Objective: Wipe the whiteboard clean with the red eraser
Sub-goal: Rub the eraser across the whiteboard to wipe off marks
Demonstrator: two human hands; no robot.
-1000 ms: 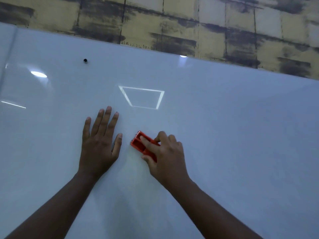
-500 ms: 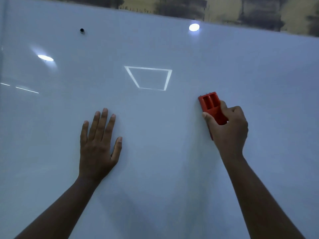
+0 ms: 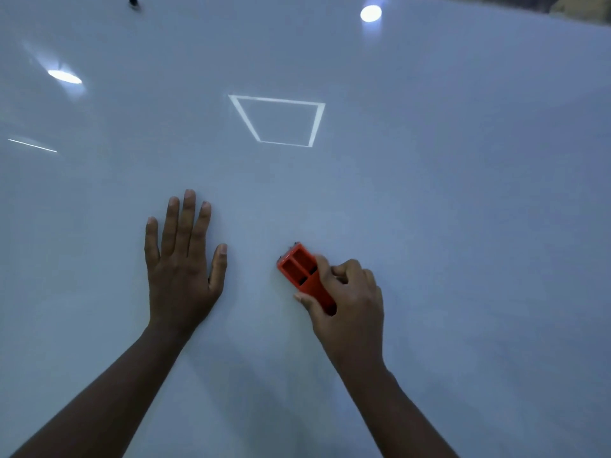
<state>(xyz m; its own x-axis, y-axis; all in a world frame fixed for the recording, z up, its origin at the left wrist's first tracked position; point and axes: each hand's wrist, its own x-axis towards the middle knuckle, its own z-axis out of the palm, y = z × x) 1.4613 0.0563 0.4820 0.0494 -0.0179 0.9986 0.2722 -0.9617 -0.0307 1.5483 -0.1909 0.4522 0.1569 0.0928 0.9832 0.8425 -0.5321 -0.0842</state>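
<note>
No writing, brand or label can be read anywhere on the whiteboard (image 3: 463, 193), and none shows on the eraser either. The board fills almost the whole view, a pale blue-grey glossy sheet with no visible marker strokes on it.

The red eraser (image 3: 302, 276) is a small oblong plastic block, orange-red, with two rectangular recesses side by side in its upper face and a narrower body running back under the palm. It lies against the board a little below centre, its free end pointing toward 11 o'clock. The right hand (image 3: 347, 305) is closed around its lower part, thumb along the near edge and fingers curled over the top; a thin dark strip at the block's lower edge may be the felt pad, though it is too blurred to be sure.

The left hand (image 3: 182, 269) lies flat on the board at 9 o'clock from the eraser, near it but not touching, palm down, fingers straight and slightly spread, gripping nothing.

Reflections dot the surface: a bright square outline (image 3: 279, 122) at 12 o'clock from the eraser, a round glare spot (image 3: 371, 13) toward 1 o'clock, an oval glare (image 3: 64, 77) and a thin streak (image 3: 32, 145) toward 10 o'clock. A small dark dot (image 3: 133, 1) sits at the top edge. A sliver of mottled wall (image 3: 575, 8) shows at the upper right corner. Between the eraser and the rest of the board the surface is open.
</note>
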